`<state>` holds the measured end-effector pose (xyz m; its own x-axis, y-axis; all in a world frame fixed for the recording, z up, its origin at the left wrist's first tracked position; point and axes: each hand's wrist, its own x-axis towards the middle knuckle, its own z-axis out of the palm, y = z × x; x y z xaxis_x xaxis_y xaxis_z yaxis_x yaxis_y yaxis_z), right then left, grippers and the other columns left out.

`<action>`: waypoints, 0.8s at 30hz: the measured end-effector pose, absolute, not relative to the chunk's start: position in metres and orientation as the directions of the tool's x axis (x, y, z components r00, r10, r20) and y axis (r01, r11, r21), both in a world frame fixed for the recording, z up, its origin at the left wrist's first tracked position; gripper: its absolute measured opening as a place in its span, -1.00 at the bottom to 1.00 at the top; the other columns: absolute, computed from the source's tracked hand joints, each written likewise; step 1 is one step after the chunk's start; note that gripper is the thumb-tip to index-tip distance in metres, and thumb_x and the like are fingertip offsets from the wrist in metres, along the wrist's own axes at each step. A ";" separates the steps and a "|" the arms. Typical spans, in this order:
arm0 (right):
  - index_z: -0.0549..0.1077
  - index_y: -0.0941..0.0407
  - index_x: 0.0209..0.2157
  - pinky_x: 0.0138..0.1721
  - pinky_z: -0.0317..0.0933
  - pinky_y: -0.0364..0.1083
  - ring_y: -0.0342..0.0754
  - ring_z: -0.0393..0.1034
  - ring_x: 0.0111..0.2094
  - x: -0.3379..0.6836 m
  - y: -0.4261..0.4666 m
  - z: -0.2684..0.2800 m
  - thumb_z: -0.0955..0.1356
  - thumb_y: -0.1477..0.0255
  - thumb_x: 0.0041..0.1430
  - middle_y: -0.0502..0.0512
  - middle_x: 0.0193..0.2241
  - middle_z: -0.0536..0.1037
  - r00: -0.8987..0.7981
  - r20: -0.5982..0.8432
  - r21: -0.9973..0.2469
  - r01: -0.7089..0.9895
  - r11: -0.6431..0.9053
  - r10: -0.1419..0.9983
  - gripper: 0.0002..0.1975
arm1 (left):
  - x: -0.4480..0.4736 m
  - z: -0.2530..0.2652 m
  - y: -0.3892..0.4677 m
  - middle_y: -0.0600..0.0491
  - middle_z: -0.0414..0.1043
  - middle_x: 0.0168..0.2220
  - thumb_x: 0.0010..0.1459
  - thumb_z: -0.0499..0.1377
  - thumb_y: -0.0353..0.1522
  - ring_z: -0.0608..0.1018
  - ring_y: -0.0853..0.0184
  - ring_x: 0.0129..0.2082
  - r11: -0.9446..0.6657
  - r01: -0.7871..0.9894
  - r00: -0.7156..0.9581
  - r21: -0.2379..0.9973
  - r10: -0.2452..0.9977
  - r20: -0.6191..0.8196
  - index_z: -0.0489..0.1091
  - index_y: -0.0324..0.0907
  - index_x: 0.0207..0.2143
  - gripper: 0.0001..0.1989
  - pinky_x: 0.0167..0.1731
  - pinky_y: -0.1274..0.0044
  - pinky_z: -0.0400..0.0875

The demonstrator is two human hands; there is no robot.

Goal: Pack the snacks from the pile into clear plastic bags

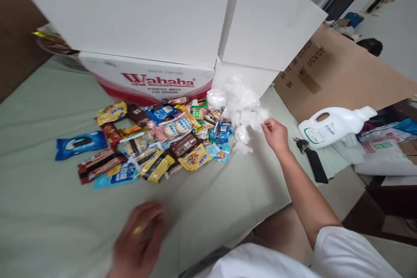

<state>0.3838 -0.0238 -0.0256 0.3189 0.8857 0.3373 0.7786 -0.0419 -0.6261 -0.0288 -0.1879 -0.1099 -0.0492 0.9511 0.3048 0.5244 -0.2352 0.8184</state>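
1. wrapped snacks (180,143) lie on the green sheet (202,200).
2. clear plastic (241,102) sits at their two o'clock; the right hand (276,136) pinches its edge.
3. the blurry left hand (132,239) curls at their six o'clock; i can't tell its grip.

The head camera looks forward and down over the nearby cloth (208,208).

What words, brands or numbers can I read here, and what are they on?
"Wahaha ®": front of the white carton
"PURIFIED WATER FOR DRINKING": same carton, small and soft
"40X50", twice: brown cardboard, beside Chinese characters I can't read surely
Too small or blurred: print on the snack packets, white bottle and bag at right.
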 end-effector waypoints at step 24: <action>0.58 -0.13 -0.09 -0.16 0.35 0.03 0.00 0.39 -0.21 0.227 -0.144 -0.086 0.49 0.27 0.15 0.12 0.06 0.46 -0.138 0.186 -0.894 0.387 0.226 0.973 -0.74 | 0.035 -0.137 -0.116 0.20 0.22 -0.61 -0.06 0.46 0.04 0.14 0.57 -0.65 0.432 -0.492 0.506 0.755 0.848 -0.155 0.32 -0.21 -0.45 -0.44 -0.61 0.60 -0.09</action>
